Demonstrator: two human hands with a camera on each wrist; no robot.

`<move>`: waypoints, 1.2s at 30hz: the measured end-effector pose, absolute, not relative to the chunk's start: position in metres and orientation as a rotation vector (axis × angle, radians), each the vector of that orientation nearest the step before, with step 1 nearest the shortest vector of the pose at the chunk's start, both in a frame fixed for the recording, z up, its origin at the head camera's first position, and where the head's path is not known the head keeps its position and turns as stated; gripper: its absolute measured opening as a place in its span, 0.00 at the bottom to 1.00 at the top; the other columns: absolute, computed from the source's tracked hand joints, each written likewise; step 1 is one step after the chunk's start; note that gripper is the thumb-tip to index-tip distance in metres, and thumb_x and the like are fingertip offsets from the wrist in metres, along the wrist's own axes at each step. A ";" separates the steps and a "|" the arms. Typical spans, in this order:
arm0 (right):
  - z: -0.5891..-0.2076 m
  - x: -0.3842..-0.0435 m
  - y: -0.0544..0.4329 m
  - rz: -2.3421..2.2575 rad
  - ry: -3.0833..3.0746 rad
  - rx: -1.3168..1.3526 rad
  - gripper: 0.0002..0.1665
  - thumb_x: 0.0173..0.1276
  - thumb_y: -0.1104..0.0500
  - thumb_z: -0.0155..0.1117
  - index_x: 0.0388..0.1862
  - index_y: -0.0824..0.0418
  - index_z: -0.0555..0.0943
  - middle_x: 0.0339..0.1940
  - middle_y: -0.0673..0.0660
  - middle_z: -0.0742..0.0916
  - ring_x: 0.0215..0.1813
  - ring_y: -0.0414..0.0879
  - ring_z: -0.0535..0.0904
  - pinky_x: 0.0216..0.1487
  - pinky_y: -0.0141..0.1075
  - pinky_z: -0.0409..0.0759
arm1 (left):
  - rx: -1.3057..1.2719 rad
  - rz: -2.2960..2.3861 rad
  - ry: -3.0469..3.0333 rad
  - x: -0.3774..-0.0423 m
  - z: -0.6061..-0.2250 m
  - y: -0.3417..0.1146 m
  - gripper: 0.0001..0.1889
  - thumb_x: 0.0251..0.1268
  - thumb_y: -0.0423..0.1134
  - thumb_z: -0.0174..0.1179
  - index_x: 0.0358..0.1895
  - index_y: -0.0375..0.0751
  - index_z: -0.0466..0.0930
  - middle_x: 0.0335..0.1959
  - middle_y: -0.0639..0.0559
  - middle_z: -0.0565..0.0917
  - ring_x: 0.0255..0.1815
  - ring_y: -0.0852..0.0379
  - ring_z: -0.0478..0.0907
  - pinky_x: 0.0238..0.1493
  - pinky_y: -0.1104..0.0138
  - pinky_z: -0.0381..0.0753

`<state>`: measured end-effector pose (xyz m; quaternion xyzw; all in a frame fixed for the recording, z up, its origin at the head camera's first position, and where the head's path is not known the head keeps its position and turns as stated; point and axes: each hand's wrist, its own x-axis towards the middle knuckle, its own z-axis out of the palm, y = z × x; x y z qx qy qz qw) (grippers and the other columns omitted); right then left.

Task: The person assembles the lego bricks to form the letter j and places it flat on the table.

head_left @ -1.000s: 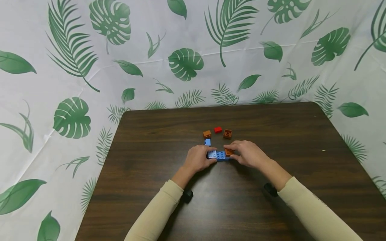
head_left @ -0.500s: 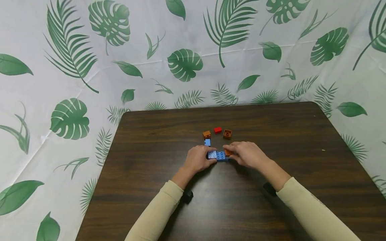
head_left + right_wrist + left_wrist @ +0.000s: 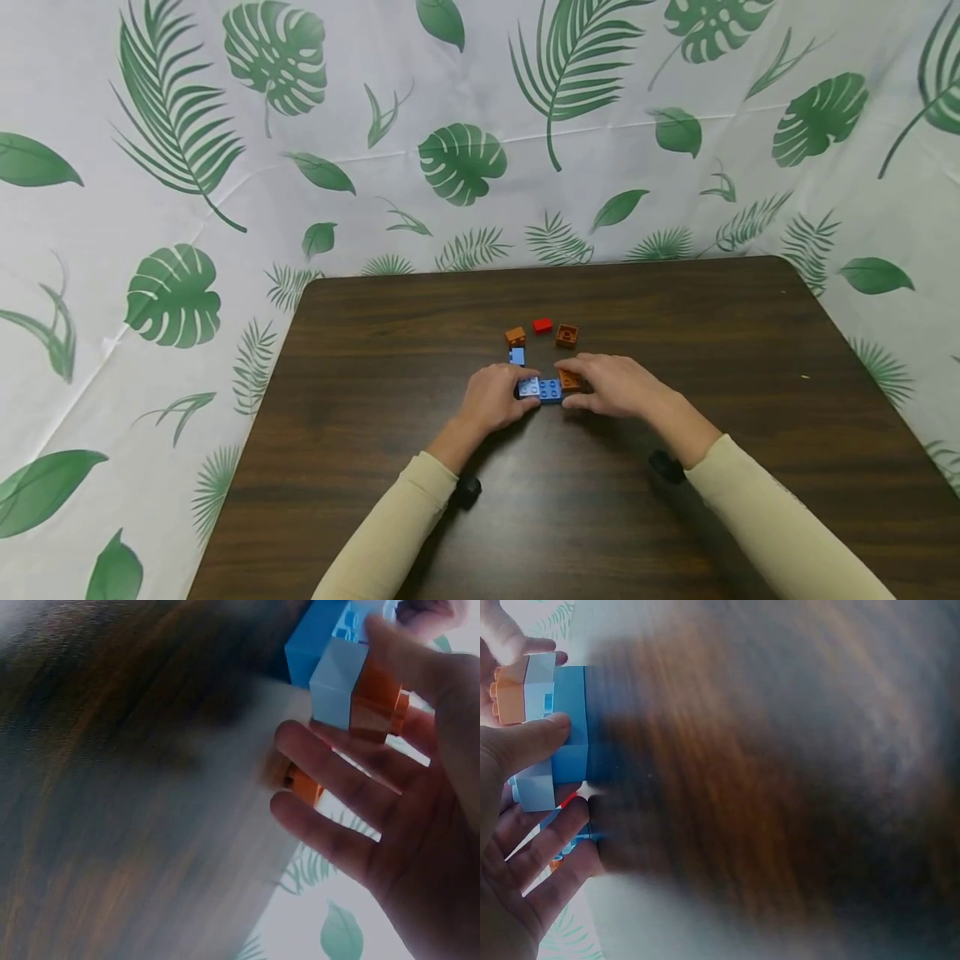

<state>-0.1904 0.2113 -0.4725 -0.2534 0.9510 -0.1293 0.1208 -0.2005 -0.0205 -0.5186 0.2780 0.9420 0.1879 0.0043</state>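
A build of blue toy building bricks (image 3: 550,390) stands on the table between both hands. A lighter blue brick (image 3: 535,789) tops its left end. On its right end, an orange brick (image 3: 570,380) sits over another pale blue brick (image 3: 336,686). My left hand (image 3: 495,394) pinches the build's left part, with its thumb on the front and fingers behind. Around the orange end, my right hand (image 3: 618,385) has its thumb and fingers spread apart; the brick's front face shows between them. In the right wrist view, its lower fingers extend fairly straight.
Behind the build lie a small blue brick (image 3: 517,357), an orange brick (image 3: 515,337), a red brick (image 3: 542,326) and an upturned orange brick (image 3: 567,336). The dark wooden table (image 3: 360,433) ends at a leaf-patterned cloth (image 3: 360,200).
My right thumb has moved away from the orange brick towards the front of the build, exposing more of that brick. My left hand keeps its hold in the same place.
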 end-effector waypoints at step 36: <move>-0.500 -0.260 0.217 -0.317 2.929 -0.680 0.25 0.69 0.58 0.64 0.65 0.53 0.78 0.55 0.57 0.80 0.55 0.54 0.77 0.54 0.55 0.76 | 0.888 0.594 2.960 -0.197 -0.517 -0.020 0.22 0.59 0.55 0.68 0.57 0.58 0.84 0.52 0.56 0.85 0.50 0.56 0.81 0.45 0.59 0.80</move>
